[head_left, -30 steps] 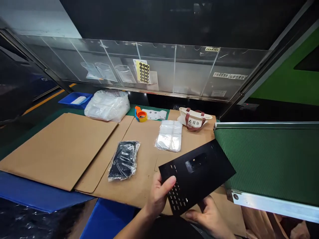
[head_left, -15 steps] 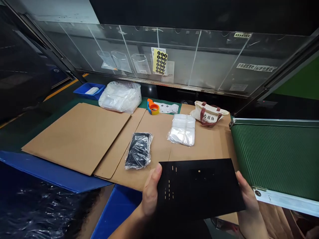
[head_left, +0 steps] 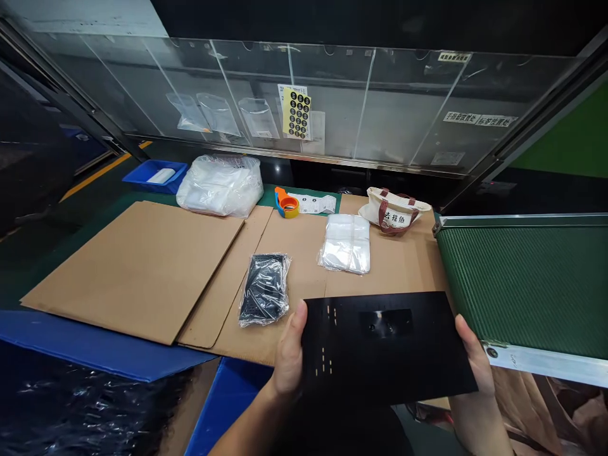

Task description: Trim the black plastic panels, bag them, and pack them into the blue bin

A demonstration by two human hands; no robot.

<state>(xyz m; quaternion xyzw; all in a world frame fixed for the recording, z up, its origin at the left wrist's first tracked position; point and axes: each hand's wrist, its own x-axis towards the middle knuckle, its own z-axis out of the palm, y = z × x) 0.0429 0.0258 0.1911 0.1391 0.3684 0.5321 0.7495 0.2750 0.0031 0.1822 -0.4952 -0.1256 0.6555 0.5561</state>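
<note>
Between my two hands is a flat black panel (head_left: 384,361) with small slots near its left side and a recessed rectangle toward its upper middle. My left hand (head_left: 289,348) grips its left edge, thumb on top. The right edge is in my right hand (head_left: 479,361), whose fingers are partly hidden behind the panel. Beyond my left hand, a black part in a clear plastic bag (head_left: 265,289) lies on the cardboard (head_left: 304,253). A banded stack of clear plastic bags (head_left: 348,244) lies past the panel's upper edge.
A green conveyor belt (head_left: 527,285) stands at the right. Toward the back are a tape dispenser (head_left: 287,204), a cloth bag (head_left: 396,210), a bulky plastic bag (head_left: 221,185) and a blue tray (head_left: 149,177). A blue box with black wrapped contents (head_left: 71,405) is at lower left.
The panel has tilted slightly in my hands, and its recessed rectangle now catches the light. Both hands keep their hold. The camera view has shifted a little.
</note>
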